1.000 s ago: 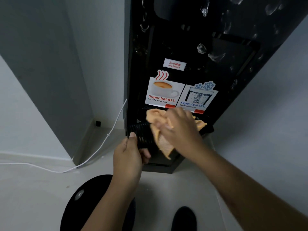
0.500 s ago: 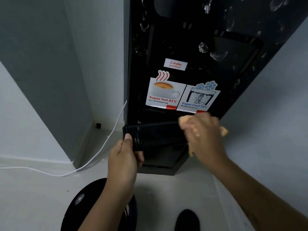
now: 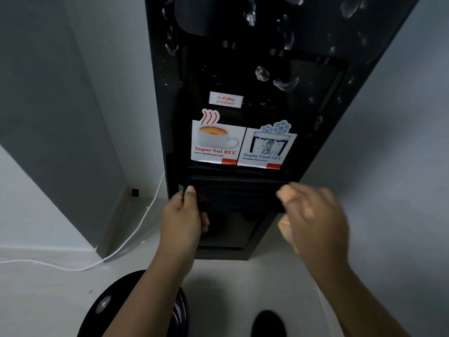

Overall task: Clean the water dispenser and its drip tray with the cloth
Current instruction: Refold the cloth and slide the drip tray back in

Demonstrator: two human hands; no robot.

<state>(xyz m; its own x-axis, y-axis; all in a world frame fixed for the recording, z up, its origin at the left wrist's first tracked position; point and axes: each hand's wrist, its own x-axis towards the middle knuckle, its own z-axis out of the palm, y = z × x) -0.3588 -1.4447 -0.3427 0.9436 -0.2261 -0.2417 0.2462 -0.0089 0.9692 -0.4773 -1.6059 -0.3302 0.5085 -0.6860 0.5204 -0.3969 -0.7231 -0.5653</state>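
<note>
Ribbed drip tray [image 3: 233, 193] held at frame centre, left edge pinched by left hand [image 3: 182, 215]. Orange cloth [image 3: 285, 194] bunched in blurred right hand [image 3: 313, 215] at right edge. Black water dispenser [image 3: 255, 81] behind; bare floor [image 3: 243, 283] below.

Place: indoor corner of a home or small office; which one cannot be told.
Appliance: tall black freestanding water dispenser [image 3: 267, 81] is set on the floor against the wall.
Stickers: "Super hot 85°C" sticker [image 3: 216, 142] with a coffee cup and "Super Cool 10°C" sticker [image 3: 266, 148] with snowflakes are seen on its front; a small warning label [image 3: 226, 99] in Thai script is placed above them.
Walls: plain pale walls [image 3: 388, 142] are seen, with a grey panel [image 3: 48, 105] at left.
Floor: smooth light floor [image 3: 48, 288].
Wiring: a white cable [image 3: 126, 242] is run loose across the floor beside the dispenser.
</note>
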